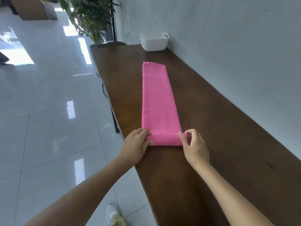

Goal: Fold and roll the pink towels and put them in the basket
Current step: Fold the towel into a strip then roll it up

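Note:
A pink towel [157,98] lies folded into a long narrow strip on the dark wooden table [228,144], running away from me. Its near end is turned over into a small roll. My left hand [136,144] grips the left end of that roll with curled fingers. My right hand [193,144] pinches the right end between thumb and fingertips. A white ribbed basket [154,42] with handles stands at the far end of the table, against the wall; I see nothing inside it from here.
A grey wall [228,46] runs along the table's right side. The table's left edge drops to a glossy tiled floor [48,103]. A potted plant [89,18] stands beyond the far left corner. A white wire basket [49,9] sits on the floor far off.

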Motion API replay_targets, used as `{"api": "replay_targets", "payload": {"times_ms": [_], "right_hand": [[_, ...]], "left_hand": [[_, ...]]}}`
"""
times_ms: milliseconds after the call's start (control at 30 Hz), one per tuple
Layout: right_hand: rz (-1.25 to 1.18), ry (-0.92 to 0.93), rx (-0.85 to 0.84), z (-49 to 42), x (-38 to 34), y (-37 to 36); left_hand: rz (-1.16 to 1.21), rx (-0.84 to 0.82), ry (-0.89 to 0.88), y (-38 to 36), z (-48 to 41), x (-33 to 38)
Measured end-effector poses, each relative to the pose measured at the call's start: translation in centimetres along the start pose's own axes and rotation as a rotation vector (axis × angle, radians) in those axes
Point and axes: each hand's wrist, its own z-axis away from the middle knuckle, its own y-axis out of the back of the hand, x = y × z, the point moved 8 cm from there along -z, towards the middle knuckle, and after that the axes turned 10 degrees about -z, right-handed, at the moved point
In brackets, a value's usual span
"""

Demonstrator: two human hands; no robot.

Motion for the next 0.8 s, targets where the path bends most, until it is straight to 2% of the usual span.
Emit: {"api": "replay_targets", "payload": {"times_ms": [100,267,433,633,800], "right_hand": [[0.020,0.082,-0.066,0.0,0.0,-0.4],[0.017,0.118,-0.125,-0.3,0.2,-0.8],[-0.056,0.046,-0.132,-1.6,0.0,-1.3],[-0.095,-0.077,-0.183,-4.4,0.3,-2.2],[-0.138,-0.205,-0.242,-6.0,0.4,-2.8]], "left_hand": [[0.063,-0.108,0.085,0.0,-1.3,-1.0],[0.179,-0.309,0.225,-1.0,-3.5,-3.2],[0.315,-0.311,0.374,-1.4,-5.3,-5.3],[0.117,-0.182,0.212,-0.2,-6.9,-4.8],[0.118,-0.107,0.081,0.7,-7.7,-4.4]]}}
